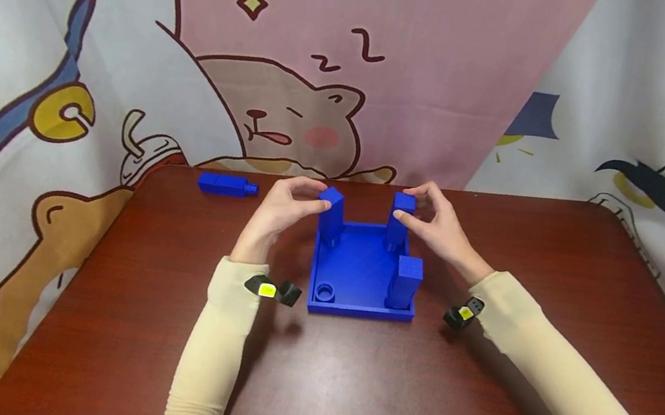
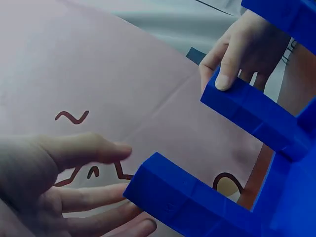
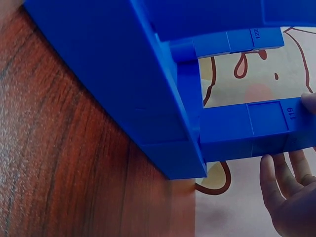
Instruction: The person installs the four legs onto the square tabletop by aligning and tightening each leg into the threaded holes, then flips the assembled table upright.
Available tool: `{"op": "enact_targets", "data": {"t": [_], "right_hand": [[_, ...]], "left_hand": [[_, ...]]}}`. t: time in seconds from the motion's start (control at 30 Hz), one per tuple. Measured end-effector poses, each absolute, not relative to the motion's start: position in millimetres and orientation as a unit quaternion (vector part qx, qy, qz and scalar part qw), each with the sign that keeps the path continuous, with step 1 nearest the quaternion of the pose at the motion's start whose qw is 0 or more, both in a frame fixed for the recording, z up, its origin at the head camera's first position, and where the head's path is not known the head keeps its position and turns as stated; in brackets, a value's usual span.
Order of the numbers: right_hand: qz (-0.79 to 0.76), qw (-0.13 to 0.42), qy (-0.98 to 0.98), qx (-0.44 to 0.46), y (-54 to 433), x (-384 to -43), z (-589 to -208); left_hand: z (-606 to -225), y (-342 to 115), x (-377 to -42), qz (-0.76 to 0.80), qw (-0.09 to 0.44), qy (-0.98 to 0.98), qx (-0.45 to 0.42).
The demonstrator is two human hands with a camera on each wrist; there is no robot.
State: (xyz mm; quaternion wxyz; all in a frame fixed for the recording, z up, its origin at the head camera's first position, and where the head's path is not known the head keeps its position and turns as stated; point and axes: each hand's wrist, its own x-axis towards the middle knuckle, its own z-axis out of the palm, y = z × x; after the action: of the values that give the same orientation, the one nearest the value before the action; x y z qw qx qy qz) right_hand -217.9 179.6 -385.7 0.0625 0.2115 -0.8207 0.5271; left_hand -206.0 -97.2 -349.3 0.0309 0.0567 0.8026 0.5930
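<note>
A blue square base (image 1: pixel 356 267) with a raised rim, like an upturned toy table, sits on the table. Legs stand at three corners: back left (image 1: pixel 332 220), back right (image 1: pixel 396 234) and front right (image 1: pixel 407 282). A round socket (image 1: pixel 325 293) shows at the front left corner. My left hand (image 1: pixel 286 211) is at the top of the back left leg; in the left wrist view its thumb (image 2: pixel 116 149) stands apart from the leg, with the fingers right beside it. My right hand (image 1: pixel 441 228) pinches the top of the back right leg between thumb and fingers.
Another blue leg (image 1: pixel 224 184), with a narrow peg at one end, lies toward the back left of the brown table (image 1: pixel 338 393). A cartoon-printed curtain (image 1: pixel 440 74) hangs right behind the table's far edge.
</note>
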Motion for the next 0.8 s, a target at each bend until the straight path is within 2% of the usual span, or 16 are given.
{"op": "enact_targets", "data": {"t": [0.2,0.43,0.63,0.8], "right_hand": [[0.530,0.057,-0.819,0.212,176,-208,-373],[0.529,0.062,-0.820,0.208,183,-225,-397],[0.541,0.064,-0.811,0.215,185,-228,-402],[0.540,0.063,-0.812,0.214,185,-229,-402]], "left_hand": [[-353,-89,-207,0.559,-0.002,0.829,0.024],[-360,-91,-211,0.573,-0.015,0.818,0.045],[-373,-99,-220,0.630,0.016,0.769,0.111],[-385,-107,-231,0.661,0.067,0.728,0.167]]}}
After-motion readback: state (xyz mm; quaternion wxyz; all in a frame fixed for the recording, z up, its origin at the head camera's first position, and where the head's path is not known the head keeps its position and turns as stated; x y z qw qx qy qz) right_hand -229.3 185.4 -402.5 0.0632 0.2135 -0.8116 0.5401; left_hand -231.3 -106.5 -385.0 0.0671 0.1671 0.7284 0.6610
